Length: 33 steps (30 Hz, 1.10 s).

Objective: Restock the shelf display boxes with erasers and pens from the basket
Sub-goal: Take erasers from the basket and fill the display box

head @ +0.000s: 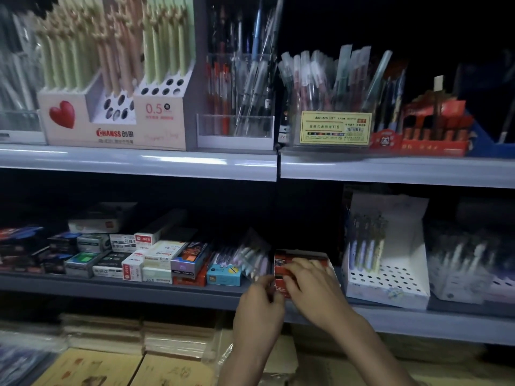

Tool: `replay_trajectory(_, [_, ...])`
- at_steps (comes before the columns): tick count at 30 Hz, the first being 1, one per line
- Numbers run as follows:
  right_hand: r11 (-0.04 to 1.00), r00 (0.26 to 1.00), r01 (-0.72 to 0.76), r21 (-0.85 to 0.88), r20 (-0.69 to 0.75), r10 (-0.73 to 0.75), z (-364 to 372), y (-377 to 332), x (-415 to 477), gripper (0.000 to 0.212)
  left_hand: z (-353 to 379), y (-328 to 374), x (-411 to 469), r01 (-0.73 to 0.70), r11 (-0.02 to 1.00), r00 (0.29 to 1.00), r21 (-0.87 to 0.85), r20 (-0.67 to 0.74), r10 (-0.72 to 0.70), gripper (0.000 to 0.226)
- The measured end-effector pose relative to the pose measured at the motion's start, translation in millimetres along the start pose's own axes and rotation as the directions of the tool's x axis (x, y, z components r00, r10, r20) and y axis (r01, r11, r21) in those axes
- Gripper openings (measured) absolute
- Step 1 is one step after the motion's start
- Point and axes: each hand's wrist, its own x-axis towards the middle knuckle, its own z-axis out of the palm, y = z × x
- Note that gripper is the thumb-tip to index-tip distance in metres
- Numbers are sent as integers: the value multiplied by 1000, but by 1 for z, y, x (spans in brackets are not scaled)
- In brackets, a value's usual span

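Note:
A red display box (299, 259) sits on the middle shelf (139, 291), near its front edge. My right hand (312, 285) lies over the box with its fingers curled onto the red items inside. My left hand (260, 296) is at the box's left front corner, fingers curled and pinching at its edge or a small red item; blur hides which. The basket is out of view.
Left of the red box lie small stationery boxes (156, 263) and packed pens (250, 260). A white perforated pen display (387, 274) stands to the right. The upper shelf (390, 168) carries pen holders and a red carton. Wrapped stacks lie below.

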Motion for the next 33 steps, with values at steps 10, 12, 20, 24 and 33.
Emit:
replay_trajectory(10, [990, 976, -59, 128, -202, 84, -18, -17, -90, 63, -47, 17, -47, -268, 772, 959, 576, 82, 272, 69])
replay_trajectory(12, [988, 982, -69, 140, -163, 91, -19, -24, -99, 73, -58, 14, -54, -272, 678, 961, 682, 154, 231, 78])
replay_trajectory(20, [979, 992, 76, 191, -118, -54, -20, -65, -95, 88, -130, -5, -75, -311, 393, 949, 865, 258, 182, 85])
replay_trajectory(24, [950, 982, 184, 253, -88, -167, -15, -91, -90, 93, -179, -40, -94, -268, 382, 959, 885, 206, 196, 87])
replay_trajectory(33, [851, 875, 449, 273, 60, -481, 27, -181, -100, 94, -258, -119, -161, -59, 486, 998, 872, 42, 46, 84])
